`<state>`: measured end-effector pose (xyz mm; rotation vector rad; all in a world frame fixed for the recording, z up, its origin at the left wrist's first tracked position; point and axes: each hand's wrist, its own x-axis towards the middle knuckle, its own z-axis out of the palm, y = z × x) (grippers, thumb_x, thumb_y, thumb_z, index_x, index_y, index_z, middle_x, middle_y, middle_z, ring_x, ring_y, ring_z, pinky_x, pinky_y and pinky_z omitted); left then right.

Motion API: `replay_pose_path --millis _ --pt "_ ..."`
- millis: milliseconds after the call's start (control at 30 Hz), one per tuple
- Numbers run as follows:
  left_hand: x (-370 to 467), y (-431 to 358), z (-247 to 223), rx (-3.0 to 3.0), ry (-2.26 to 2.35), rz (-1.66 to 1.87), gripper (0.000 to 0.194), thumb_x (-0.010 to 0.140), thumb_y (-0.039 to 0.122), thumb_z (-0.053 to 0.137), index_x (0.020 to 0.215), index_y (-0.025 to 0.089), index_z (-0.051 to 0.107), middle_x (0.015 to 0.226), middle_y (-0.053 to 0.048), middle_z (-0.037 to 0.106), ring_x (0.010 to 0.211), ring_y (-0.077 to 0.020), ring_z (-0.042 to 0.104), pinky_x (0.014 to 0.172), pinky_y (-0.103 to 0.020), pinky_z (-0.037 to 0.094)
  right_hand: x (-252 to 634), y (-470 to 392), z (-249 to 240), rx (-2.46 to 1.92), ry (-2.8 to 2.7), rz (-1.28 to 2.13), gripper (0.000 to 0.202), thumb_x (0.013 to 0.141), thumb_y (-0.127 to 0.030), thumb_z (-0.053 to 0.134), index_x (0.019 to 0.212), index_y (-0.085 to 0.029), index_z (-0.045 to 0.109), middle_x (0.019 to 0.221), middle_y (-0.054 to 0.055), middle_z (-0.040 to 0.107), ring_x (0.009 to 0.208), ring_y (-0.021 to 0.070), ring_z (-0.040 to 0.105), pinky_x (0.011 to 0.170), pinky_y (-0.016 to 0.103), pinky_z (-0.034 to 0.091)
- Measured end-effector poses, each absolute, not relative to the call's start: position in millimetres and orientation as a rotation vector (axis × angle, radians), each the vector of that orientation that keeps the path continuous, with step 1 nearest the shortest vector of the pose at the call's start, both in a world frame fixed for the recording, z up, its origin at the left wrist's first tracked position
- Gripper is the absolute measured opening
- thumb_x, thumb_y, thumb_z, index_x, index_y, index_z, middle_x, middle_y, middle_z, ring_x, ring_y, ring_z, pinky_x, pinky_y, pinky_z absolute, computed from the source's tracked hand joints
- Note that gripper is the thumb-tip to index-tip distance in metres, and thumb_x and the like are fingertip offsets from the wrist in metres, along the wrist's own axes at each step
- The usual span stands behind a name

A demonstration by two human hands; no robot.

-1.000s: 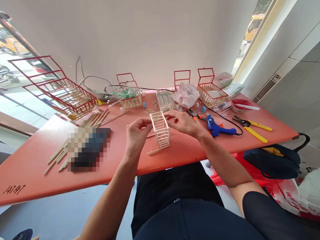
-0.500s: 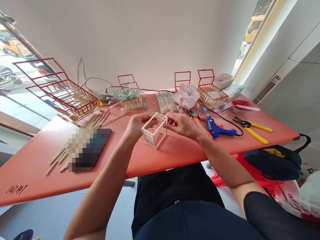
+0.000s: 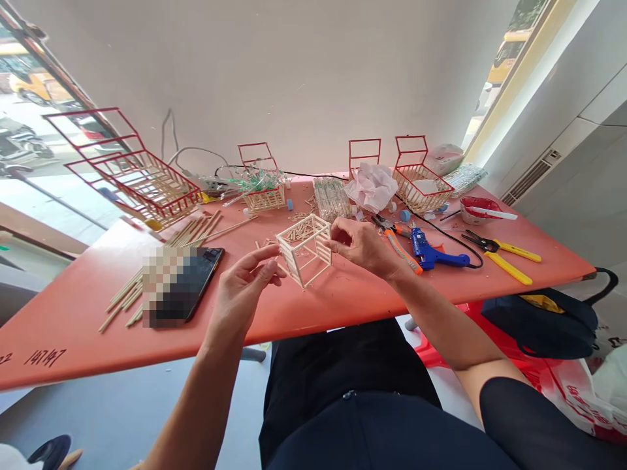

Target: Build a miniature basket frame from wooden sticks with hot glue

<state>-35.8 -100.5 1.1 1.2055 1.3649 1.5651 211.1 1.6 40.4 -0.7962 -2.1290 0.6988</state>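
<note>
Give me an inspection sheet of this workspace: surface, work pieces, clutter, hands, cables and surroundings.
Surface: smooth orange-red tabletop, handwriting at its left front.
Work pieces: pale wooden-stick box frame, centre, slatted left and right; tan wooden sticks, left; short pale wood pieces behind the frame.
Clutter: black phone, blue glue gun, yellow-handled pliers, red-and-tan stick baskets, crumpled whitish sheet.
Left hand: fingers spread at the frame's left side; contact unclear.
Right hand: fingertips at the frame's right side; grip unclear.
Cables: thin black cord looping from the glue gun; grey cable by the wall.
Surroundings: pale wall behind; dark fabric bag, right.
</note>
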Motion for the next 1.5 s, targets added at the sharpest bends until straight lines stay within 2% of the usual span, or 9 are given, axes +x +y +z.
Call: replay_pose_path --millis 267,400,500,567,667,767,933,1233,1500 --pt "-14.8 -87.3 20.9 1.344 1.487 1.993 0.023 0.087 0.028 0.081 0.109 0.021 0.083 0.087 -0.001 0.074 0.070 -0.0112 0.066 0.068 -0.026 0.052 210.9 7.7 35.8 -0.837 -2.083 0.617 0.029 0.094 -0.041 0.071 0.082 -0.022 0.052 0.073 -0.001 0.059 0.069 0.0145 0.052 0.069 0.029 0.040" --pt "-9.8 -94.2 26.3 1.260 1.297 1.982 0.021 0.090 0.039 0.082 0.102 0.021 0.084 0.081 -0.002 0.071 0.070 -0.0121 0.062 0.068 -0.028 0.049 210.9 10.8 34.3 -0.840 -2.062 0.616 0.028 0.095 -0.040 0.071 0.083 -0.022 0.053 0.074 -0.001 0.060 0.067 0.0144 0.053 0.070 0.029 0.042" --pt "-21.5 -104.9 40.5 1.117 1.128 2.015 0.039 0.080 0.056 0.090 0.080 0.019 0.078 0.079 -0.004 0.071 0.065 -0.0126 0.059 0.060 -0.029 0.047 213.2 14.6 33.9 -0.890 -2.048 0.590 0.023 0.094 -0.033 0.072 0.084 -0.022 0.055 0.075 -0.001 0.062 0.066 0.0141 0.053 0.070 0.029 0.042" --pt "-39.3 -110.6 52.3 1.082 1.128 2.129 0.059 0.070 0.063 0.095 0.057 0.020 0.057 0.059 0.001 0.051 0.058 -0.0116 0.049 0.050 -0.028 0.040 215.5 17.8 33.5 -0.930 -2.018 0.538 0.022 0.093 -0.030 0.073 0.084 -0.022 0.055 0.077 -0.001 0.063 0.068 0.0143 0.054 0.071 0.029 0.042" --pt "-71.7 -111.6 60.9 1.029 1.347 2.251 0.076 0.058 0.069 0.097 0.050 0.020 0.040 0.049 0.004 0.028 0.048 -0.0091 0.032 0.041 -0.026 0.027 217.4 21.1 32.3 -0.944 -1.979 0.469 0.023 0.095 -0.032 0.073 0.085 -0.022 0.055 0.080 0.001 0.065 0.072 0.0153 0.056 0.074 0.029 0.043" --pt "-91.0 -104.2 54.8 1.097 1.519 2.195 0.065 0.060 0.070 0.094 0.049 0.022 0.051 0.048 0.002 0.046 0.047 -0.0118 0.045 0.042 -0.029 0.037 216.1 20.6 31.1 -0.927 -1.999 0.459 0.027 0.097 -0.037 0.072 0.084 -0.022 0.054 0.080 0.001 0.066 0.072 0.0159 0.057 0.073 0.030 0.043" --pt "-69.7 -88.7 50.6 1.423 1.701 1.956 0.021 0.083 0.037 0.086 0.099 0.023 0.085 0.092 -0.001 0.082 0.083 -0.0168 0.073 0.075 -0.032 0.061 213.3 14.2 30.7 -0.851 -2.066 0.455 0.029 0.101 -0.042 0.068 0.084 -0.023 0.052 0.081 0.002 0.063 0.071 0.0166 0.055 0.071 0.031 0.043" --pt "-12.9 -62.9 73.6 1.940 1.682 1.690 0.012 0.088 0.032 0.084 0.099 0.028 0.087 0.098 -0.001 0.084 0.103 -0.0252 0.076 0.103 -0.045 0.058 211.5 11.3 23.6 -0.758 -2.104 0.295 0.023 0.105 -0.034 0.061 0.088 -0.023 0.051 0.088 0.004 0.063 0.075 0.0167 0.054 0.073 0.029 0.042" --pt "-10.3 -61.5 69.2 1.853 1.678 1.602 0.007 0.085 0.034 0.083 0.088 0.029 0.087 0.095 0.001 0.084 0.101 -0.0263 0.077 0.102 -0.043 0.055 205.7 6.6 17.7 -0.755 -2.123 0.204 0.020 0.108 -0.030 0.060 0.090 -0.023 0.054 0.090 0.005 0.065 0.077 0.0171 0.058 0.071 0.028 0.041"
